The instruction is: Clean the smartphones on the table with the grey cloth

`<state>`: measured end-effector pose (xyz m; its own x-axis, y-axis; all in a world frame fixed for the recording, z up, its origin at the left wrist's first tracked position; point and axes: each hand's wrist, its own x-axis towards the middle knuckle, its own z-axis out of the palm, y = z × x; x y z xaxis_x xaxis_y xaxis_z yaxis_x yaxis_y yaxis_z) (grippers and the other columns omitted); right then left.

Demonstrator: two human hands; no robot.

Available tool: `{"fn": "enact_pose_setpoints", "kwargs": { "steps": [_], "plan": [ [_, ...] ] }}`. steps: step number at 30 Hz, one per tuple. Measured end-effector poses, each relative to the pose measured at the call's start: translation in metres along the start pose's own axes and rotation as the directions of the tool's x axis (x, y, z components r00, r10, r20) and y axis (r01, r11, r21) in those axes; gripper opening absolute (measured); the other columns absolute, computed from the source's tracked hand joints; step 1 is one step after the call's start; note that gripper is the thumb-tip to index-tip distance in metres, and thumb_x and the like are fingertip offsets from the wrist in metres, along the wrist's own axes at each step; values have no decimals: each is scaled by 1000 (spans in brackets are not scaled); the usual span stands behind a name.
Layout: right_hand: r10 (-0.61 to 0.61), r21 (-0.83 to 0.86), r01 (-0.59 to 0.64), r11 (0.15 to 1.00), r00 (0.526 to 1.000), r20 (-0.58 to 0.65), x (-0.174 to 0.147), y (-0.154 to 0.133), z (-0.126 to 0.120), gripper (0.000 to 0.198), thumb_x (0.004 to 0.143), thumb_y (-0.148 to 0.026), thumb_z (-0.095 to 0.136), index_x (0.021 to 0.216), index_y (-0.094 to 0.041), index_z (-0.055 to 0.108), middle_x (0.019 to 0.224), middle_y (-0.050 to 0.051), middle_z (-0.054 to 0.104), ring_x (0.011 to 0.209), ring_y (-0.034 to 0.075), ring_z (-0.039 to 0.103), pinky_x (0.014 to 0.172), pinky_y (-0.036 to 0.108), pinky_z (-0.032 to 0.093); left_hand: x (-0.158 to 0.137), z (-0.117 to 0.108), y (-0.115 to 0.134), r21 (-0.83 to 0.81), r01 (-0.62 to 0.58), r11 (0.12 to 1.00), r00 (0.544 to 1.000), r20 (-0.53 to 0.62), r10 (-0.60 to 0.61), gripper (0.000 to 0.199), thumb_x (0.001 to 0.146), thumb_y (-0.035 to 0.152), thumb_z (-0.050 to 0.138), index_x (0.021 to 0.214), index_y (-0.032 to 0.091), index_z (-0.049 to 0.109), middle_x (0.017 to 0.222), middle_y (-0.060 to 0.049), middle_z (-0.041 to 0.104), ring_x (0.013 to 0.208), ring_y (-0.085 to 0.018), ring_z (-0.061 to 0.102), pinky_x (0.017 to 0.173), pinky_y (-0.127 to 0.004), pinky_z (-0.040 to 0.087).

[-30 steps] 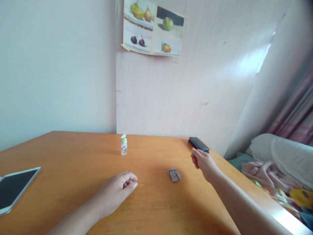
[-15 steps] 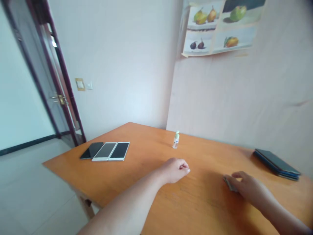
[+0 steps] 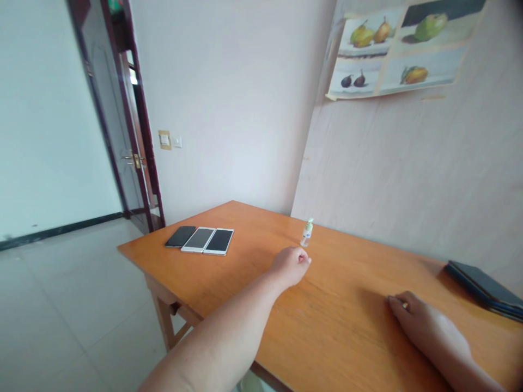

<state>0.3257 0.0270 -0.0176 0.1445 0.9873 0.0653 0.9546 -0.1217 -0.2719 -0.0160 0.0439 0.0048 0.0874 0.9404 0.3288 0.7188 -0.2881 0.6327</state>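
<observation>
My left hand [image 3: 289, 267] is closed in a loose fist on the orange-brown wooden table [image 3: 339, 294], with nothing showing between its fingers. Just beyond it stands a small clear pump bottle [image 3: 306, 234] with a pale green top, not touching the hand. To the right, my right hand [image 3: 423, 321] is low over the table, fingers curled and thumb side up. Whatever lies under or inside those fingers is mostly hidden; only a tiny pale spot shows in the gap.
At the table's left lie a black phone [image 3: 180, 237], a white-framed phone with a grey screen [image 3: 199, 239] and another with a dark screen [image 3: 219, 241]. A stack of dark flat cases [image 3: 486, 288] sits at the far right. Fruit paintings [image 3: 400, 51] hang on the wall.
The view has swung left, shifting things rightward. The small grey flat piece that showed at my right fingertips is hidden now. My left fist is closer to the bottle.
</observation>
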Motion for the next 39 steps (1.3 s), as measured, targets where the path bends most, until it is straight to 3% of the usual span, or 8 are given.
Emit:
{"fn": "enact_pose_setpoints", "kwargs": {
  "steps": [7, 14, 20, 22, 24, 27, 32, 39],
  "plan": [
    [-6, 19, 6, 1000, 1000, -1, 5, 4, 4, 47, 87, -63, 35, 96, -28, 65, 96, 14, 71, 96, 34, 67, 77, 42, 46, 2, -15, -3, 130, 181, 975, 974, -159, -160, 27, 88, 42, 54, 98, 22, 68, 108, -7, 69, 99, -20, 62, 83, -28, 45],
    [3, 41, -3, 999, 1000, 14, 16, 10, 11, 43, 87, -61, 35, 95, -30, 65, 100, 18, 71, 100, 34, 65, 78, 43, 44, -4, -37, -12, 271, 329, 905, 941, -179, -288, 39, 84, 51, 54, 108, 23, 65, 117, -11, 65, 106, -25, 61, 87, -33, 47],
    [-10, 76, 11, 997, 1000, -3, 24, 18, 18, 42, 85, -62, 39, 95, -31, 66, 103, 19, 71, 101, 34, 65, 79, 43, 43, -32, -69, -41, 416, 399, 817, 916, -215, -338, 52, 84, 55, 50, 118, 17, 60, 128, -17, 60, 123, -31, 52, 103, -39, 38],
    [-26, 89, 28, 996, 1000, -15, 27, 20, 20, 41, 85, -62, 41, 94, -31, 67, 102, 19, 71, 99, 34, 65, 78, 44, 43, -42, -79, -53, 453, 441, 774, 897, -239, -371, 61, 85, 58, 46, 125, 14, 56, 139, -19, 52, 132, -32, 43, 110, -42, 30],
    [-35, 92, 36, 995, 999, -14, 30, 22, 22, 41, 85, -61, 41, 95, -31, 67, 103, 18, 71, 99, 34, 66, 78, 44, 43, -51, -87, -64, 480, 495, 724, 869, -268, -416, 74, 84, 62, 43, 137, 10, 46, 152, -22, 35, 142, -36, 27, 114, -48, 21],
    [-32, 86, 33, 996, 999, -5, 31, 22, 22, 44, 85, -62, 39, 97, -31, 67, 107, 17, 71, 99, 34, 65, 79, 44, 44, -60, -93, -78, 508, 554, 660, 830, -275, -485, 87, 83, 66, 38, 145, 6, 35, 157, -24, 22, 146, -37, 16, 115, -52, 15],
    [-18, 79, 17, 997, 1000, 9, 31, 20, 20, 47, 86, -64, 36, 101, -31, 66, 109, 14, 70, 100, 34, 65, 81, 43, 45, -64, -94, -85, 544, 571, 615, 811, -254, -527, 95, 81, 72, 30, 147, 2, 32, 156, -26, 21, 147, -37, 14, 117, -53, 9],
    [-35, 62, 36, 997, 999, -14, 24, 14, 16, 46, 86, -62, 37, 98, -28, 66, 102, 15, 71, 101, 34, 66, 82, 43, 46, -68, -87, -67, 577, 476, 663, 862, -156, -483, 91, 83, 71, 29, 148, 7, 34, 157, -23, 21, 147, -36, 14, 115, -61, 1]
  ]
}}
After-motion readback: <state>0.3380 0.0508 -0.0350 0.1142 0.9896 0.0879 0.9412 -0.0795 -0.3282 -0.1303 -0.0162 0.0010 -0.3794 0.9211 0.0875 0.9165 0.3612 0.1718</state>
